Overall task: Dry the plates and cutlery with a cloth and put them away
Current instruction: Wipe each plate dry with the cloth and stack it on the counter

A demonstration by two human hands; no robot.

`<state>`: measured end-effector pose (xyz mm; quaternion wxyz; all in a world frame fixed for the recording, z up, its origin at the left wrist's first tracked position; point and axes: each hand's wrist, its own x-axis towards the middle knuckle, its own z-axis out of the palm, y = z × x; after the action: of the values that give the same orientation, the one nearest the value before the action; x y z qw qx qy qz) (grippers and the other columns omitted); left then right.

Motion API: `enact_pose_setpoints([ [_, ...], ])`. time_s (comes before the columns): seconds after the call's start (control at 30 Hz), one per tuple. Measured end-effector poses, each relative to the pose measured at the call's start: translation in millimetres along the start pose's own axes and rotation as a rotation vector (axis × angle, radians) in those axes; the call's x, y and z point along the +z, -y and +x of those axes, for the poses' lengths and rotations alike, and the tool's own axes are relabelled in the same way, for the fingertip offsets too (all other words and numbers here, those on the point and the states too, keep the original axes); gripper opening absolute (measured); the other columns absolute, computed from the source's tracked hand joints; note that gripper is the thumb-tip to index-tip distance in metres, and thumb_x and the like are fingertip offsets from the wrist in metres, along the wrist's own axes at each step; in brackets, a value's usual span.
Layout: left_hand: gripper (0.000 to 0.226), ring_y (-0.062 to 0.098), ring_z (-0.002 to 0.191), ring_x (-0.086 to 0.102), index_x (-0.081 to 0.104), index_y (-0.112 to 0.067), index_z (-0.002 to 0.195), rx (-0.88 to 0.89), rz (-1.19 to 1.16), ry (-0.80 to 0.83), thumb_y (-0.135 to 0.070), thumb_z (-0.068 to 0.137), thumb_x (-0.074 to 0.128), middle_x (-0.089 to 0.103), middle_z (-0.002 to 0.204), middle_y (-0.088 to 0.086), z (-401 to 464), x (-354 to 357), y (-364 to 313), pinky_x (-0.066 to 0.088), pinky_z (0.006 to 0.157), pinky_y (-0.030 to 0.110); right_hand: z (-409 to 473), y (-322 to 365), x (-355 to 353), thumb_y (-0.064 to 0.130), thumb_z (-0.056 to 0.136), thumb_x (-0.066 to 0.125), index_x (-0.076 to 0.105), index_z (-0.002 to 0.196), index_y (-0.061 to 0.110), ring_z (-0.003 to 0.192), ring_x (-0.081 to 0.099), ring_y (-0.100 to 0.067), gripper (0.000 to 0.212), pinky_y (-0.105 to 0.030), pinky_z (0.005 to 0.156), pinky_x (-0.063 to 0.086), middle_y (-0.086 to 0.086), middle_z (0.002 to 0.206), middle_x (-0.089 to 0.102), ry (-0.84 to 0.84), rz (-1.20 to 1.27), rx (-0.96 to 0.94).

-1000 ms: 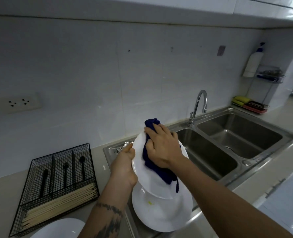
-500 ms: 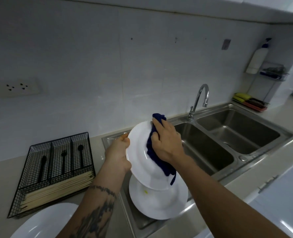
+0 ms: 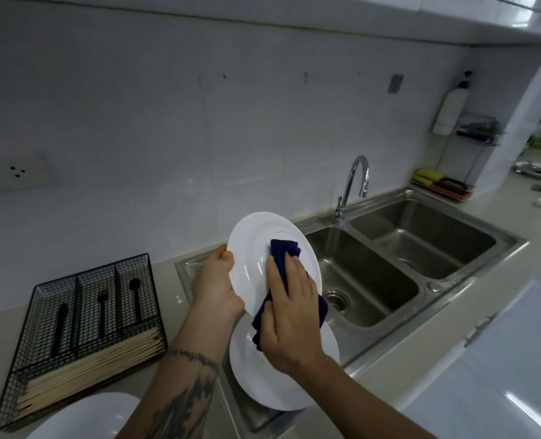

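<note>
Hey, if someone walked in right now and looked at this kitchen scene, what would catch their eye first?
First, the white plate held up on edge at centre: the left hand grips its rim while the right hand presses a dark blue cloth against it. Below lies a second white plate on the drainboard. Left on the counter sits a black wire cutlery basket.
</note>
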<state>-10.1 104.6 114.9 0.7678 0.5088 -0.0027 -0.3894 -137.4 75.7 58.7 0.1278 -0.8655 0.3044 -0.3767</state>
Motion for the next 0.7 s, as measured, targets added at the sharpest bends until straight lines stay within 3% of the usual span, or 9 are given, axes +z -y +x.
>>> enact_pose_setpoints([
  [0.17,0.032,0.031,0.090,0.064,0.065,-0.017,0.117,-0.074,-0.073,0.122,-0.013,0.106,0.036,0.069,0.106,0.012,-12,1,-6,0.053,0.071,0.042,26,5,-14,0.034,0.086,0.038,0.021,0.152,0.021,0.148,0.008,-0.025,0.070,-0.051,0.117,0.012,-0.004,0.161,0.013,0.126,-0.210,-0.192],
  [0.3,0.031,0.030,0.089,0.065,0.064,-0.010,0.123,-0.055,-0.046,0.112,-0.008,0.104,0.040,0.069,0.107,0.014,-15,-3,-2,0.053,0.079,0.040,56,8,-19,0.035,0.083,0.034,0.031,0.149,0.019,0.146,0.016,-0.026,0.067,-0.048,0.113,0.019,-0.006,0.157,0.024,0.170,-0.225,-0.254],
  [0.43,0.030,0.036,0.108,0.065,0.067,-0.011,0.122,-0.035,0.010,0.049,-0.006,0.099,0.048,0.068,0.119,0.019,-16,-12,4,0.048,0.099,0.056,88,-8,-18,0.036,0.091,0.023,0.034,0.146,0.021,0.141,0.025,-0.025,0.058,-0.048,0.113,0.025,-0.005,0.154,0.031,0.204,-0.081,0.010],
  [0.53,0.027,0.036,0.109,0.064,0.068,-0.012,0.118,-0.015,0.023,0.004,-0.006,0.099,0.051,0.068,0.119,0.017,-13,-19,2,0.047,0.101,0.058,93,-21,-21,0.034,0.098,0.025,0.027,0.150,0.020,0.144,0.019,-0.026,0.054,-0.049,0.115,0.022,-0.006,0.158,0.023,0.267,-0.017,0.162],
  [0.7,0.029,0.038,0.111,0.065,0.068,-0.019,0.122,-0.014,0.053,-0.006,-0.013,0.096,0.056,0.069,0.119,0.015,-11,-21,4,0.050,0.093,0.062,75,-6,-20,0.037,0.092,0.026,0.022,0.151,0.025,0.147,0.010,-0.018,0.060,-0.048,0.117,0.013,-0.001,0.160,0.017,0.241,-0.077,-0.109],
])
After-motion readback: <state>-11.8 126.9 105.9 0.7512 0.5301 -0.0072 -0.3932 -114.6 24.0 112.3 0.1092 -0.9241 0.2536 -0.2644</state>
